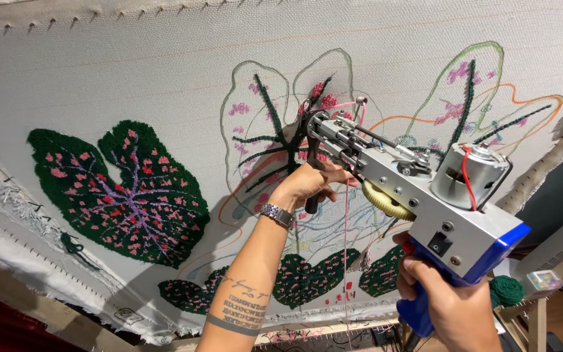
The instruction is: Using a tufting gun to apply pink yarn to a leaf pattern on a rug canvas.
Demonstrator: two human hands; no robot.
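Tufting gun (418, 195): nose pressed vs stretched backing cloth (131, 72), at half-filled leaf outline.
Right hand (447, 303): clenched on blue grip, steering.
Left hand (311, 184): wrapped round front handle, steadying.
Pink yarn (345, 261): hung slack, feeding.

Bright, even, warm indoor light across the stretched cloth (131, 72). Soft shadow cast on the weave below and left of the left hand (307, 186) and forearm. Small glints on the metal body and motor of the tufting gun (418, 189) above the right hand (447, 306). Focus sharp throughout. Wide-angle bowing along frame edges. Dim bottom-left corner.
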